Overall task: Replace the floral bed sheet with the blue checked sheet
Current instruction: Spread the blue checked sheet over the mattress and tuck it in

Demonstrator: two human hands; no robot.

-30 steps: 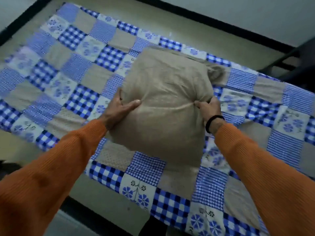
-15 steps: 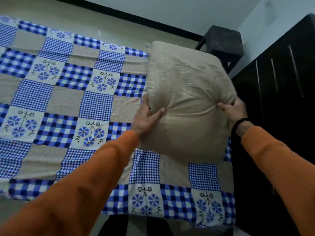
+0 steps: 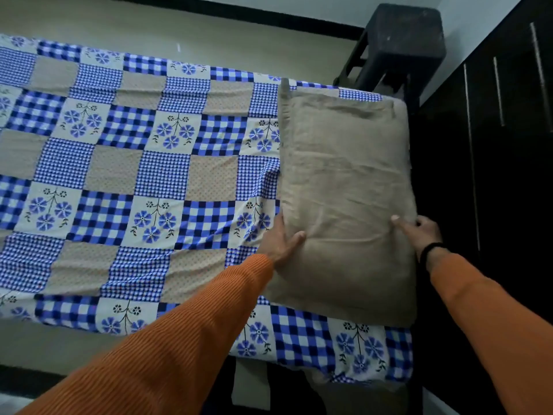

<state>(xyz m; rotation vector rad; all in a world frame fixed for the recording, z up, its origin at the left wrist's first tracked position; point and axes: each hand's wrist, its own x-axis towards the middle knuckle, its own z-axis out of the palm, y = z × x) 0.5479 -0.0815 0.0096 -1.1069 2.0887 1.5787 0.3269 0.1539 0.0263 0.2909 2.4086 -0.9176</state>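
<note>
Gripping the pillow between them, left hand and right hand pinch its sides (blue checked sheet beneath).

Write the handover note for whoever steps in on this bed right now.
Left hand: grips the left edge of the beige pillow.
Right hand: pinches the pillow's right edge.
Blue checked sheet: spread over the bed, a few wrinkles beside the pillow.
Pillow: lying on the sheet at the end by the dark wardrobe.
Done: checked sheet on; no other sheet in view.
Left: let go of the pillow, smooth the wrinkles.
</note>
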